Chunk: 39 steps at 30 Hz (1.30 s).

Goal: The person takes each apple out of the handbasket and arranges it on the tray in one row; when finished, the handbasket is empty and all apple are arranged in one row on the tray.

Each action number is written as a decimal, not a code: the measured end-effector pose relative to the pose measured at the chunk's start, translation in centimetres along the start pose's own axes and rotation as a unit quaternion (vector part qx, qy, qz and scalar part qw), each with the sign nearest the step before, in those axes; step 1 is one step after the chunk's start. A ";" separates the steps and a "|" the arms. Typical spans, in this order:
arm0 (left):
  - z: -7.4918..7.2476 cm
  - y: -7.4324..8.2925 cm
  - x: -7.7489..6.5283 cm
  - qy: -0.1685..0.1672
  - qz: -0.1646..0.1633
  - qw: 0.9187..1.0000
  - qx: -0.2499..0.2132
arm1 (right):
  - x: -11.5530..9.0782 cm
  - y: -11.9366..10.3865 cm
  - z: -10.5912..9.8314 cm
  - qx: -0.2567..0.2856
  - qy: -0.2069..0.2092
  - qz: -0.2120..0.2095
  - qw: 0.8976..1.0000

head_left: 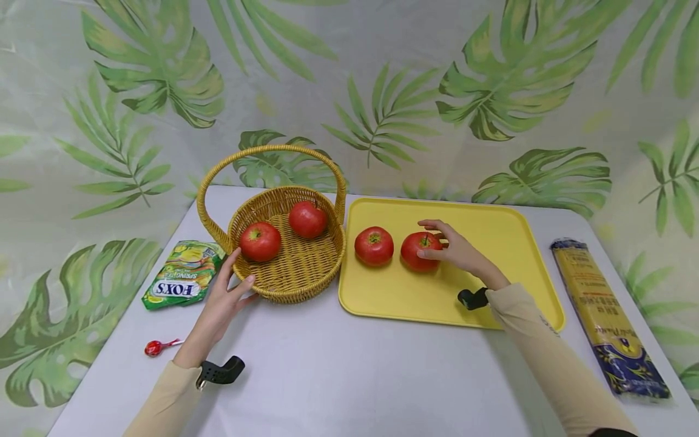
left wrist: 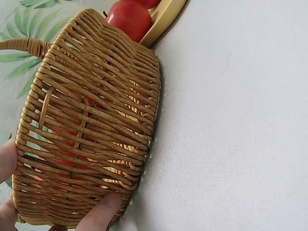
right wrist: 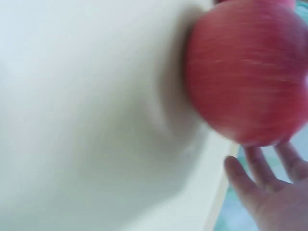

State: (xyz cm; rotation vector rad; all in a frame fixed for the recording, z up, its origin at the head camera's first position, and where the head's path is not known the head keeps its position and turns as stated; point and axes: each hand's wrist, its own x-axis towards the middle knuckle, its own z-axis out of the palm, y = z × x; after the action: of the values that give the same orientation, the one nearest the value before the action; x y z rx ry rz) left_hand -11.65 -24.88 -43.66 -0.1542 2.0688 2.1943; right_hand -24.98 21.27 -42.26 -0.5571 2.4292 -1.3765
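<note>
My left hand (head_left: 221,303) rests its fingertips against the near left side of a woven basket (head_left: 297,295). In the left wrist view, one fingertip presses the outer weave low down, and others are at the rim. Two red apples (head_left: 260,241) lie inside the basket. Over a yellow tray (head_left: 491,243), my right hand (head_left: 461,252) spreads around a red apple (head_left: 417,250), thumb overlapping its near side and fingers past its far side. The right wrist view shows this apple (right wrist: 245,72) large and blurred, with fingertips right at its edge. Another apple (head_left: 374,246) sits to its left.
The basket's tall handle (head_left: 271,147) arches above its far side. A green Fox's candy bag (head_left: 184,274) and a red lollipop (head_left: 155,348) lie at the left. A long yellow-and-blue pasta packet (head_left: 608,318) lies right of the tray. Leaf-print cloth (head_left: 382,115) hangs behind.
</note>
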 end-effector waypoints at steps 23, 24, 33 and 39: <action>0.0 0.0 -0.1 0.001 -0.003 1.000 0.004 | 6.8 -12.0 10.6 0.019 -0.110 -0.196 0.974; 0.0 0.0 0.0 0.001 -0.003 1.000 0.003 | 7.3 -12.5 11.1 0.011 -0.116 -0.199 0.973; -0.1 -0.1 0.0 0.001 0.002 1.000 0.002 | 11.4 -16.1 15.1 -0.035 -0.148 -0.164 0.975; -0.2 -0.2 0.1 0.003 0.001 1.000 0.007 | 13.4 -16.8 16.9 -0.068 -0.142 -0.149 0.976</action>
State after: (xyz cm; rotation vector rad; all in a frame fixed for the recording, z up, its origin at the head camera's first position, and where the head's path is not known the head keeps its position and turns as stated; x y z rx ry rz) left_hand -11.72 -25.04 -43.85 -0.1566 2.0874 2.1830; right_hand -26.37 -5.54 -37.00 -1.1099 2.2811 -1.1433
